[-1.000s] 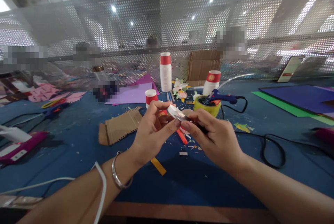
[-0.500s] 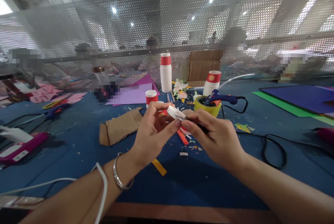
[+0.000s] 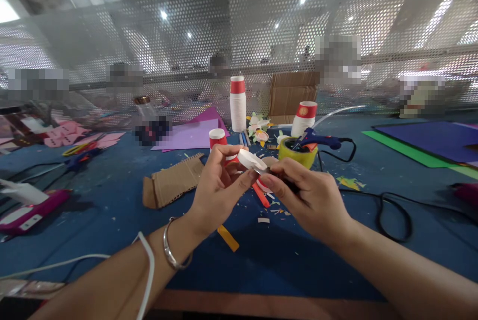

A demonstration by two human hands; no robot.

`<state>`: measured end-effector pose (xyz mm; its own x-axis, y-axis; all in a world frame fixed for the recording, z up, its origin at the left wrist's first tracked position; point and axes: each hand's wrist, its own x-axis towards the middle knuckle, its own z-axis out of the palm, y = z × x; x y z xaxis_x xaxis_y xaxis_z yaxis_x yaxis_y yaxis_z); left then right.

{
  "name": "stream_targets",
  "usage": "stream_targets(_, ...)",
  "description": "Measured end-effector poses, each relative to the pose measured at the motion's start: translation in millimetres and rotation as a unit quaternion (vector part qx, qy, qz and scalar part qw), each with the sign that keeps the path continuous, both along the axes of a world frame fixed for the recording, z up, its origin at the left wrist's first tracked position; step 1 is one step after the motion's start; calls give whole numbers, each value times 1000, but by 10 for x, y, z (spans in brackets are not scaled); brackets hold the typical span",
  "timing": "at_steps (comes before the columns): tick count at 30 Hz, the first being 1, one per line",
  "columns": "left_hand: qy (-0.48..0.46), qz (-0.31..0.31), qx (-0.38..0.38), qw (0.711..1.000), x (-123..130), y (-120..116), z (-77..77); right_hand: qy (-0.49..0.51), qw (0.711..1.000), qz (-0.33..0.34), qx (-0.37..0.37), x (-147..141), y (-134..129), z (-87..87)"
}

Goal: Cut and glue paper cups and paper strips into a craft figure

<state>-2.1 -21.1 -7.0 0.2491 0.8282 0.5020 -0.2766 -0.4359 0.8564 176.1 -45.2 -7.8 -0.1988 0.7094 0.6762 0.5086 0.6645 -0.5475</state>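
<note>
Between the thumb and fingers of my left hand (image 3: 218, 188) is a white round paper piece (image 3: 248, 158), shaped like the bottom of a paper cup and tilted. My right hand (image 3: 315, 193) is closed around a small cutting tool; its silver blade (image 3: 260, 170) touches the lower right edge of the paper piece. The tool's dark handle is mostly hidden by my fingers, so its exact kind is unclear. Under my hands lie an orange-red stick-like thing (image 3: 261, 195) and small paper scraps (image 3: 276, 210). A red and white cup (image 3: 217, 139) stands just behind my left fingers.
Corrugated cardboard (image 3: 175, 180) lies left of my hands. A yellow tape roll (image 3: 295, 157) bears a blue glue gun (image 3: 321, 139), its black cord (image 3: 379, 215) running right. Stacked paper cups (image 3: 238, 111) stand behind. A white cable (image 3: 149, 260) crosses my left forearm.
The white paper piece has tipped slightly, showing more of its round face, and the blade has shifted a little along its edge. Both hands stay in nearly the same place.
</note>
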Motion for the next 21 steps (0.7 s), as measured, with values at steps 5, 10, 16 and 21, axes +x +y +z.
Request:
stream_targets(5, 6, -4, 5, 1000, -8, -8, 2, -8, 1000, -17, -7, -3, 4, -10)
stream_targets(10, 15, -19, -5, 1000, 6, -43, 24, -10, 1000, -6, -16, 2, 2, -10)
stream_targets(16, 23, -21, -7, 999, 9, -54, 14, -10, 1000, 0, -7, 8, -2, -6)
stream_targets(21, 30, -19, -3, 999, 17, -74, 28, -4, 1000, 9, -7, 8, 0, 6)
